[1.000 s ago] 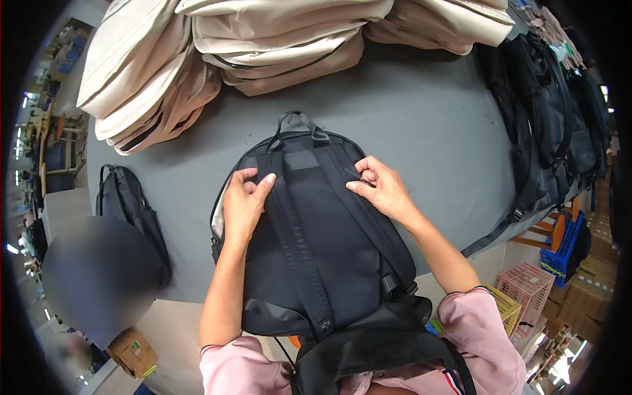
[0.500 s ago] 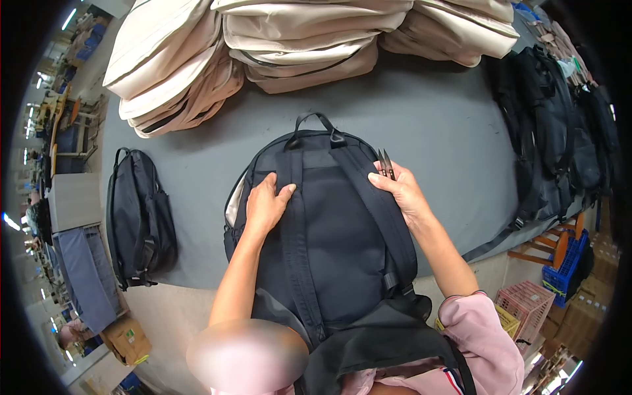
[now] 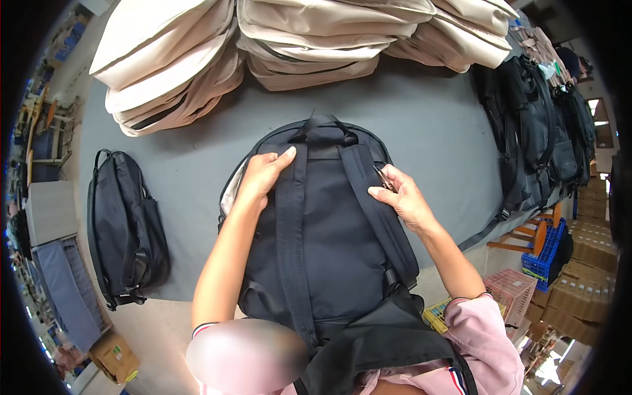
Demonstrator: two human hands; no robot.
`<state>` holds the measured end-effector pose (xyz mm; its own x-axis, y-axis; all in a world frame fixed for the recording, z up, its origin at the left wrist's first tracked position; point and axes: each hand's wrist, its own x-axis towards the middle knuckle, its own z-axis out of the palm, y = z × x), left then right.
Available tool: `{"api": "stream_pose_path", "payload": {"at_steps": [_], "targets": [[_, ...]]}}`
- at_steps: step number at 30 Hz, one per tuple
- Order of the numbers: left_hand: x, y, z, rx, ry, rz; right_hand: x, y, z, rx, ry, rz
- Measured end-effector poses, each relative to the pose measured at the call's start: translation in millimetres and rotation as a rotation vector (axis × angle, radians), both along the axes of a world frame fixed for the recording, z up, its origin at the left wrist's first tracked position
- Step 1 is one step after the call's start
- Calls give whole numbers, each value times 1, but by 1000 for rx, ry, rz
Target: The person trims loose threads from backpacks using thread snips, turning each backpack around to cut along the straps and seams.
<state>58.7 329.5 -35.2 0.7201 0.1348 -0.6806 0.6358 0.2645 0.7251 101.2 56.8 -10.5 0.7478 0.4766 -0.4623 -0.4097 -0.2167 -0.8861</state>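
Note:
A dark navy backpack (image 3: 336, 243) lies back side up in front of me, its two shoulder straps and top handle (image 3: 322, 125) facing the camera. My left hand (image 3: 262, 176) grips its upper left side, thumb on the left shoulder strap (image 3: 291, 243); the other fingers are partly hidden. My right hand (image 3: 407, 199) is closed around small dark thread snips (image 3: 384, 179) with the points up, beside the right shoulder strap (image 3: 376, 210). The right thumb rests at that strap's outer edge. Pale lining shows at the bag's left side.
Beige backpacks (image 3: 329, 39) are heaped along the far side of the grey table (image 3: 434, 125). One dark backpack (image 3: 128, 230) lies at the left; several black ones (image 3: 533, 125) hang over the right end. Crates (image 3: 510, 293) and a wooden stool (image 3: 526, 237) stand below right.
My left hand has moved up along the bag's left side, its thumb nearer the handle. The handle has folded down, and the snips have tilted to the left in my right hand.

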Motion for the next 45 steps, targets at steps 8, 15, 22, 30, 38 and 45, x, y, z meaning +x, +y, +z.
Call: {"api": "stream_pose_path", "payload": {"at_steps": [8, 15, 22, 30, 38, 45], "targets": [[-1, -14, -35, 226, -207, 47, 40, 40, 23, -419, -995, -51], [0, -21, -33, 181, -159, -88, 95, 81, -25, -354, -857, 138], [6, -61, -17, 225, -303, -104, 141, 59, -33, -442, -493, 132], [22, -112, -23, 294, -408, 139, 161, 24, -31, -272, -527, 115], [36, -118, 28, 1598, -538, -268, 107, -45, -27, -495, -368, 106], [91, -114, -5, 1380, -672, -845, 84, -47, -46, -567, -390, 46]]}}
